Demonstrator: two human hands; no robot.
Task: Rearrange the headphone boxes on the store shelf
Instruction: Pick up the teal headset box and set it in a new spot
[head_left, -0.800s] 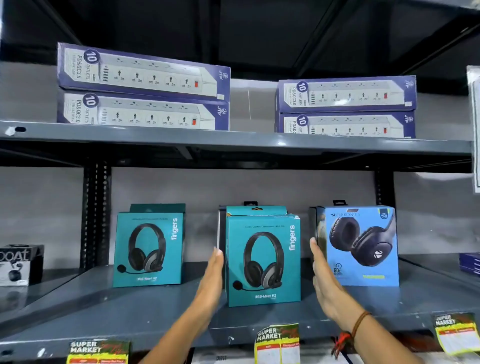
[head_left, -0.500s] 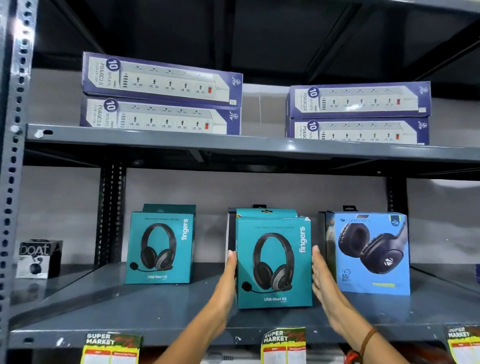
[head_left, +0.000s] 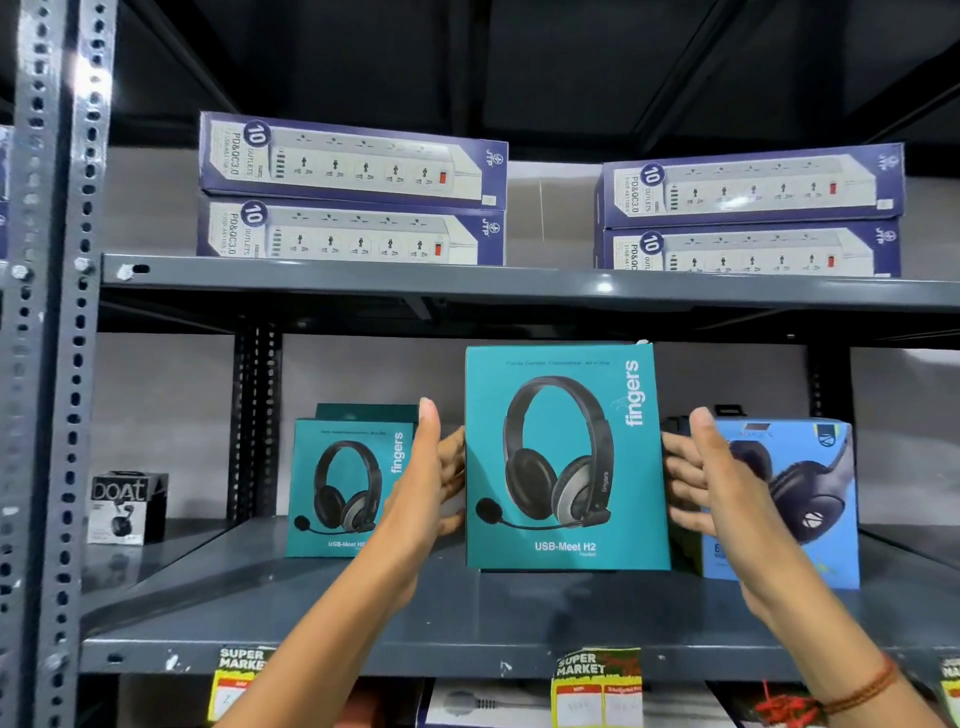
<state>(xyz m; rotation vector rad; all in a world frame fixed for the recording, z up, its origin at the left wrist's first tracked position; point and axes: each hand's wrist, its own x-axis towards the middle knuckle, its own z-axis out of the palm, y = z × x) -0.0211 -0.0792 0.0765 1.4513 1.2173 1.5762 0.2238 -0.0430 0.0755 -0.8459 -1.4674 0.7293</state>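
A teal "fingers" headphone box (head_left: 566, 457) is held upright in front of the middle shelf, close to the camera, its bottom edge just above the shelf board (head_left: 363, 613). My left hand (head_left: 431, 483) presses its left side and my right hand (head_left: 711, 483) presses its right side. A second teal headphone box (head_left: 343, 488) stands at the left with another teal box behind it. A blue headphone box (head_left: 810, 499) stands at the right, partly hidden by my right hand. Whatever stood behind the held box is hidden.
Purple power-strip boxes lie in two stacks on the upper shelf (head_left: 519, 286), the left stack (head_left: 353, 192) and the right stack (head_left: 748, 213). A small black boat box (head_left: 127, 506) sits far left. A perforated steel upright (head_left: 52, 364) runs down the left. Price tags (head_left: 597, 686) hang on the shelf's front lip.
Both hands closed on the sides of the middle teal box, and it now looks larger and higher, pulled toward the camera. The view shifted left.
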